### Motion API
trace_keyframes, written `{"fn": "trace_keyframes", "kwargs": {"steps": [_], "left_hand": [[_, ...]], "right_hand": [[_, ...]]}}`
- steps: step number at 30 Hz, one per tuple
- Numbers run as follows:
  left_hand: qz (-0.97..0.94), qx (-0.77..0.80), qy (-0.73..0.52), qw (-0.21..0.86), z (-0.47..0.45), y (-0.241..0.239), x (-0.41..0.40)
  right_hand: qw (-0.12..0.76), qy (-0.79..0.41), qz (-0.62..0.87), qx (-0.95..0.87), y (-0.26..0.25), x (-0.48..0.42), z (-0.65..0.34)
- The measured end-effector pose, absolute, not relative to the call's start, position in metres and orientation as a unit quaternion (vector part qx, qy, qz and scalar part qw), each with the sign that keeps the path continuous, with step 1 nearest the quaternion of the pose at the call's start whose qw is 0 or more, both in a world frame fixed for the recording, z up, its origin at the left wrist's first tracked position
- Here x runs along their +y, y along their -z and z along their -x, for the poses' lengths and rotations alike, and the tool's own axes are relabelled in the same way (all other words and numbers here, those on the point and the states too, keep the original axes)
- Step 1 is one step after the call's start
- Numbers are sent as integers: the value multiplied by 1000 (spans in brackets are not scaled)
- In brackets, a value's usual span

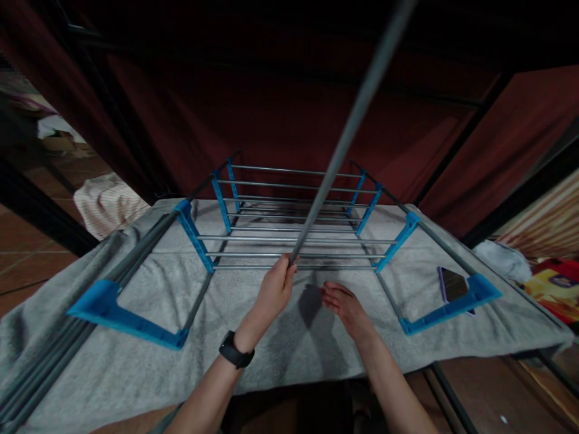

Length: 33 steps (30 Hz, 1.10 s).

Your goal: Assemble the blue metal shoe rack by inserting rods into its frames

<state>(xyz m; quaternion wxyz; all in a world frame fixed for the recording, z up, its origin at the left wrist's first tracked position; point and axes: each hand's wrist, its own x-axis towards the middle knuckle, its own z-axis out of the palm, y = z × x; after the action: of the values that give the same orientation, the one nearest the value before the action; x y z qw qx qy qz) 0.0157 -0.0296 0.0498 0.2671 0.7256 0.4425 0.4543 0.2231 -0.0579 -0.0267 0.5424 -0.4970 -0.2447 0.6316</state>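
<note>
My left hand (275, 287), with a black watch (236, 349) on its wrist, grips the lower end of a long grey metal tube (346, 141). The tube slants up and to the right, past the top of the view. My right hand (342, 302) hovers to the right of it with fingers stretched out and nothing in them. Beyond both hands lies a rack frame of metal tubes with blue plastic brackets (194, 236), several thin rods (294, 240) spanning it. The nearest brackets, a left one (131, 322) and a right one (452, 306), have no rod between them.
A grey towel-like cloth (280, 361) covers the surface under the rack. More loose tubes (49, 355) lie at the left edge. A phone (453, 284) rests by the right bracket. Dark red curtains (280, 120) hang behind, and a red and yellow package (554, 289) is far right.
</note>
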Motion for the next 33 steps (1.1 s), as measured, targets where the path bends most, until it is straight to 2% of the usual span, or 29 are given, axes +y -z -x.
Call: {"fn": "trace_keyframes", "kwargs": {"steps": [15,20,33], "left_hand": [[-854,447,-263,50,23,-3,-13],[-866,440,-234,36,32,-2,-13],[-865,467,-184,-17,58,1,-5]], "right_hand": [[599,-577,503,-236,14,-50,-255],[623,-559,496,-231,13,-52,-255],[603,-586,478,-253,16,-52,-257]]}}
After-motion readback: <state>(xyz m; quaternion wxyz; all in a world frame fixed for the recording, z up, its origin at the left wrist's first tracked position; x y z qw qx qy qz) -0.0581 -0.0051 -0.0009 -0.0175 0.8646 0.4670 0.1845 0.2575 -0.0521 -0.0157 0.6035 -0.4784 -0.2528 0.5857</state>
